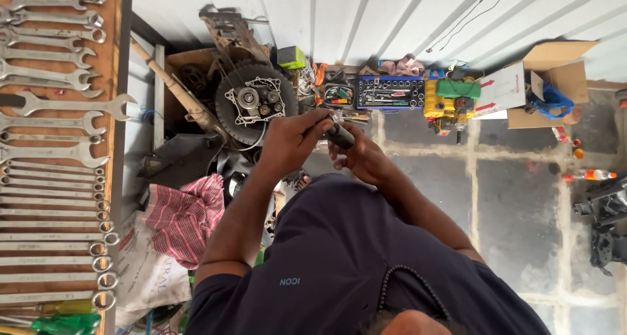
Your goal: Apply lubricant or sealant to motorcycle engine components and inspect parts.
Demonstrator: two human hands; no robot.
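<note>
Left hand [292, 141]: centre of the frame, fingers curled, pinching the upper end of a small dark cylindrical part [339, 135].
Right hand [363, 159]: just right of it, wrapped under the same part.
Part: held between both hands, above the floor [516, 191].
Behind: engine flywheel assembly [251, 103], socket set [390, 91].
Left edge: wrenches [52, 113] on a board.
Lower left: checked cloth [186, 217].

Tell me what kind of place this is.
Likely a mechanic's repair workshop: a wooden board of steel combination spanners, an open blue socket-set case on the concrete floor, and a round black engine part with exposed gears. Both hands work on a small dark cylindrical part.
</note>
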